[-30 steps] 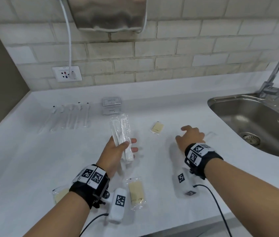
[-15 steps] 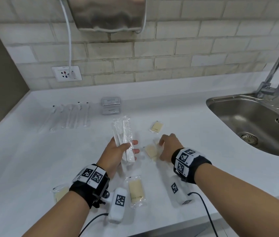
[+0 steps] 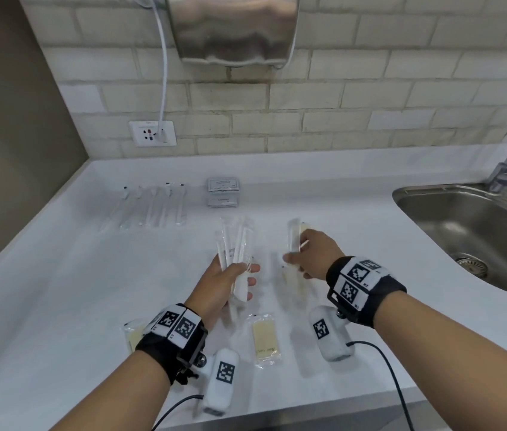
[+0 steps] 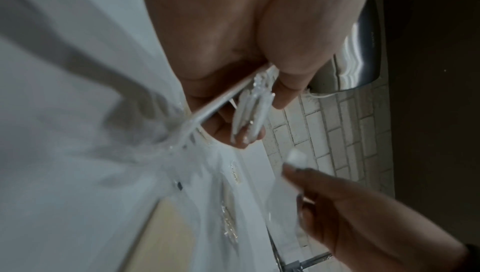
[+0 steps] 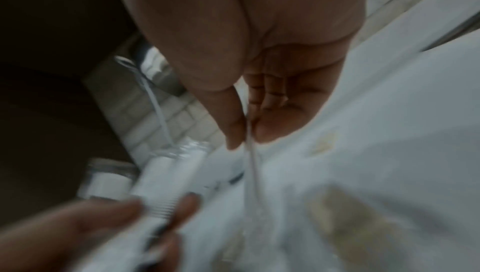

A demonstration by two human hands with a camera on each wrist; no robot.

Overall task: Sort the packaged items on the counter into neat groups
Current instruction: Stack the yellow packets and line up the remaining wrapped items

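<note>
Clear-wrapped comb packets [image 3: 236, 256] sit bunched upright in my left hand [image 3: 219, 283], fingers curled round them above the table [image 3: 59, 290]. My right hand [image 3: 314, 255] pinches one thin clear packet [image 3: 293, 236] just beside them; yellow soap packets [image 3: 265, 339] lie flat on the table below.

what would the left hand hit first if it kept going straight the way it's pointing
Probably the dark sachets at the back of the counter. The left hand, gripping a bundle of clear-wrapped packs, points away toward the wall; bare counter lies between. Depth is unclear.
</note>
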